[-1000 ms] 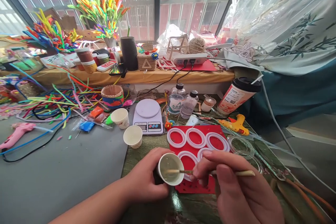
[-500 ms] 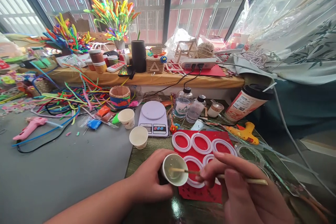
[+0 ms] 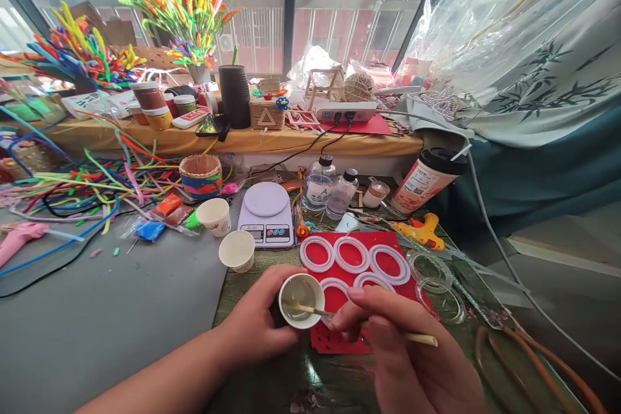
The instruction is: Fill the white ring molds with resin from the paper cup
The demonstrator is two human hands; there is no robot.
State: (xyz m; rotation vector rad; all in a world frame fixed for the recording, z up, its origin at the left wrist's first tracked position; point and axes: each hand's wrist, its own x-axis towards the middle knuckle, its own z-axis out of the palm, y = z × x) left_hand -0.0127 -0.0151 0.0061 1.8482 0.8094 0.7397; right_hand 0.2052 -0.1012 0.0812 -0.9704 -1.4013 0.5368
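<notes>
My left hand is wrapped round a white paper cup with clear, slightly cloudy liquid in it. Between the fingers of my right hand is a thin wooden stick, its tip dipped in the liquid and its other end sticking out to the right. Under and behind my hands lies a red sheet bearing several pale ring-shaped moulds, partly covered by my right hand. Two more paper cups stand behind my left hand, beside a white kitchen scale.
Two clear bottles and a lidded drink cup stand at the back. A yellow glue gun, clear rings and brown-handled scissors lie right. Colourful pipe cleaners and a pink glue gun lie left.
The view has shifted, so the whole scene appears further left. The stick's tip has moved within the cup, toward its lower left. Both hands keep their hold.
</notes>
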